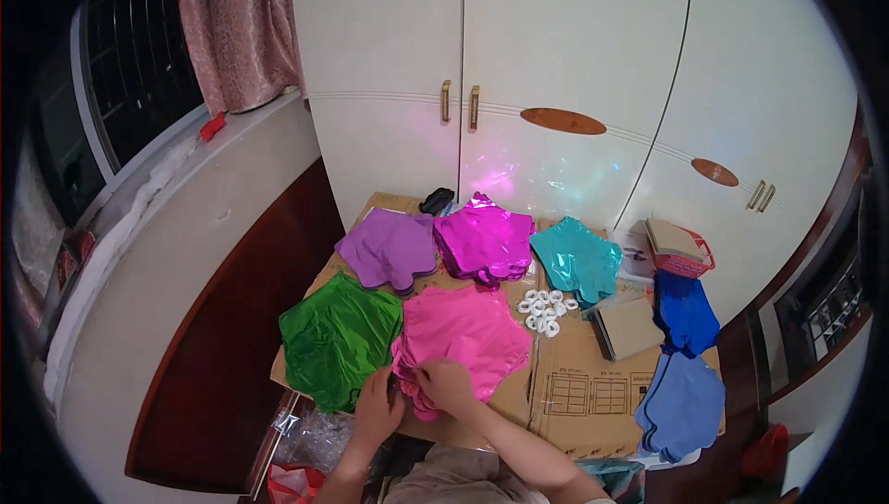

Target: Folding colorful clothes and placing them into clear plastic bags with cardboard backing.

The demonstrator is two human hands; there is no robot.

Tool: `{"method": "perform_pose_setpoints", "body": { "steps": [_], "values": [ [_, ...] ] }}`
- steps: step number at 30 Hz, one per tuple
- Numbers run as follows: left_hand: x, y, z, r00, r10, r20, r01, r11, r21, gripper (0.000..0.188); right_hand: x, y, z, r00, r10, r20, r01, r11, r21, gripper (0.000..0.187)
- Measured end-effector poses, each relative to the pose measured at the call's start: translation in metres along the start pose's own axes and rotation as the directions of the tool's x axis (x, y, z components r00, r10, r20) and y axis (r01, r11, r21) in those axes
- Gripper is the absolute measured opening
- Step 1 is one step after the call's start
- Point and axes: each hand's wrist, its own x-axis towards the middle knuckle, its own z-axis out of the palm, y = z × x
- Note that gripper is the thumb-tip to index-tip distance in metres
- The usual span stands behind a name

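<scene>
A stack of flat, star-shaped pink foil balloons (472, 333) lies at the near middle of the cardboard-covered table. My right hand (446, 386) reaches over its near left corner, fingers bent and pressed together on the foil. Beside it, my left hand (378, 411) pinches the edge of the same corner, thumb and fingers close together. The fingertips of both hands are partly hidden. Just left of the hands, green foil balloons (338, 342) lie against the pink ones. Behind are purple (389, 249), magenta (486, 237) and teal (579, 259) stacks.
Small white rings (546, 310) lie in a cluster right of the pink stack. Farther right are a beige-covered box (630, 330), a red basket (683, 263), dark blue balloons (685, 311) and light blue ones (682, 407). A white cabinet (389, 143) stands behind the cardboard (579, 393).
</scene>
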Motion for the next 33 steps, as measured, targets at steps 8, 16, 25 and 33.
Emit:
{"method": "perform_pose_setpoints", "body": {
  "steps": [8,16,25,33],
  "values": [
    [0.028,0.008,-0.003,0.949,0.303,0.090,-0.314,0.938,0.149,0.035,0.003,0.008,-0.013,0.925,0.355,0.136,-0.372,0.770,0.518,0.012],
    [0.037,0.004,0.010,0.892,0.348,0.290,-0.419,0.877,0.235,0.032,0.006,0.056,-0.106,0.671,0.699,0.247,-0.177,-0.172,0.969,0.005],
    [0.044,0.030,0.009,0.909,0.290,0.300,-0.373,0.887,0.271,0.036,-0.102,0.004,-0.274,0.937,-0.231,-0.262,0.269,0.956,0.119,0.010],
    [0.043,0.143,0.084,0.580,0.744,0.333,-0.743,0.650,-0.158,0.044,-0.194,0.048,-0.172,0.908,0.343,0.242,-0.361,0.932,0.033,0.014]
  ]
}}
